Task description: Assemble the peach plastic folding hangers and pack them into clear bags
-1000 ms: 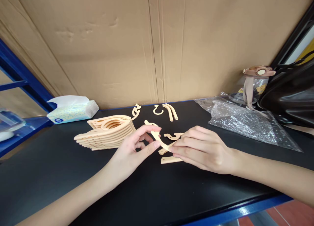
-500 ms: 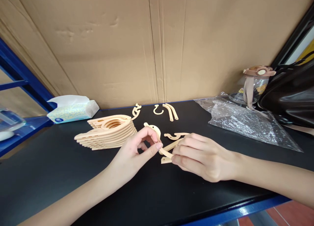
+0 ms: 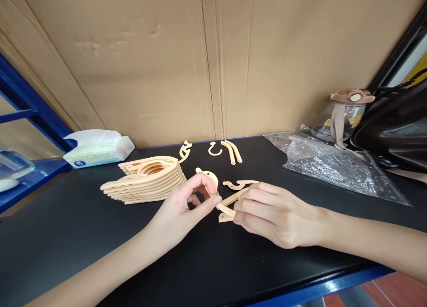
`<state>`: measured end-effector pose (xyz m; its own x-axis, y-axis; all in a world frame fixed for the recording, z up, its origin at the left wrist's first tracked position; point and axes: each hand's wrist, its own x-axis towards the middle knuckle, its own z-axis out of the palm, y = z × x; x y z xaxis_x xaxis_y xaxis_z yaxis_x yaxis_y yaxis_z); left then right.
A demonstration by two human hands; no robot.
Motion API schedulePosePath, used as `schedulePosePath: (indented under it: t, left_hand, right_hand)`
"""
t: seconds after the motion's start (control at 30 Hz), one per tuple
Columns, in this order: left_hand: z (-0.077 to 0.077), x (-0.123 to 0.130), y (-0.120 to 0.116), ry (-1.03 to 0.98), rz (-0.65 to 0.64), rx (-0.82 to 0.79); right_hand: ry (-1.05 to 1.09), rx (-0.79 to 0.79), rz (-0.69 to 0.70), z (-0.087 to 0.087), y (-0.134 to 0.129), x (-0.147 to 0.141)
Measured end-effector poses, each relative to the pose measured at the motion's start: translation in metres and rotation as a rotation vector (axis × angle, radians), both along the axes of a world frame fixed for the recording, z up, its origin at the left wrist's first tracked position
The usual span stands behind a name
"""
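Observation:
Over the middle of the table, my left hand (image 3: 190,204) pinches a beige plastic hanger piece (image 3: 211,176) between thumb and fingers; its rounded end with a small hole sticks up. My right hand (image 3: 276,216) is closed round the other end of a narrow beige strip (image 3: 227,209) that runs between both hands. Whether strip and rounded end are one piece or two joined, I cannot tell. Beyond and beneath my right hand lie a notched hanger arm (image 3: 233,186), a straight strip (image 3: 235,197) and a holed strip end (image 3: 225,218), partly hidden by the fingers.
A stack of beige folded hangers (image 3: 147,182) stands left of my hands. Farther back lie a loose hook (image 3: 215,153), two curved strips (image 3: 232,152) and small pieces (image 3: 185,151). Around them are a tissue pack (image 3: 98,153), clear plastic bag (image 3: 333,165) and bottle (image 3: 353,107).
Almost nothing differs. My right hand has shifted very slightly, and both hands keep their hold on the hanger piece.

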<state>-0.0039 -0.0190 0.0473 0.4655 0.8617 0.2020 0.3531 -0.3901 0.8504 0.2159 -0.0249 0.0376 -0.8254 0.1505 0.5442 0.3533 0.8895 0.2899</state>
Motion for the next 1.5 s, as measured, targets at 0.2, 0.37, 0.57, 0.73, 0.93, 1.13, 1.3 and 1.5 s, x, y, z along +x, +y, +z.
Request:
schedulePosePath:
  t: [0.2, 0.37, 0.57, 0.73, 0.93, 1.13, 1.3, 1.5]
  left_hand:
    - [0.0015, -0.0017, 0.0001, -0.01, 0.01, -0.013]
    - [0.002, -0.001, -0.0001, -0.005, 0.029, -0.004]
    - [0.0027, -0.0001, -0.0017, 0.005, 0.043, -0.006]
    - [0.0033, 0.0004, -0.001, 0.011, 0.044, -0.01]
    - [0.0043, 0.0005, -0.001, 0.0, 0.032, -0.016]
    - [0.0029, -0.0001, 0.0001, -0.007, 0.022, -0.019]
    - [0.0016, -0.0005, 0.0012, -0.011, 0.029, -0.013]
    - [0.0013, -0.001, 0.0007, -0.007, 0.038, -0.007]
  right_hand:
    - [0.048, -0.004, 0.016, -0.0003, -0.0002, 0.0022]
    - [0.054, 0.026, 0.017, 0.0013, -0.0011, 0.0018]
    - [0.067, 0.042, 0.027, 0.0013, -0.0006, 0.0007]
    - [0.056, 0.067, 0.023, 0.0013, -0.0016, 0.0004]
    - [0.044, 0.114, 0.02, 0.0013, -0.0014, -0.0001]
    - [0.021, 0.095, 0.019, 0.0012, -0.0009, 0.0001]
    - [0.013, 0.079, 0.007, 0.0006, 0.0004, 0.0009]
    - [0.022, 0.067, 0.003, -0.0002, 0.0003, 0.001]
